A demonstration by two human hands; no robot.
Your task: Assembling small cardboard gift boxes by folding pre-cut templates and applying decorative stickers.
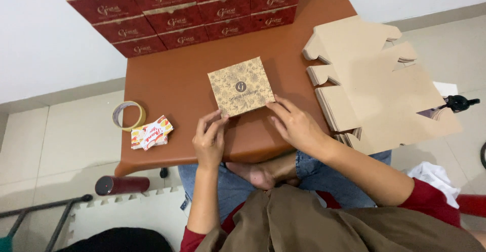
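A square tan box (240, 86) with a floral print and a round dark emblem lies on the brown table (177, 80). My left hand (209, 139) pinches its near left corner with thumb and fingers. My right hand (295, 125) rests at the near right corner, fingertips touching the box edge. Both hands sit at the table's front edge, above my lap.
Stacked red boxes (187, 14) with tan lids line the table's far edge against the wall. A pile of flat die-cut cardboard blanks (374, 90) overhangs the right side. A tape roll (128, 115) and small red-and-white cards (151, 133) lie front left. A dark red cylinder (122, 184) lies on the floor.
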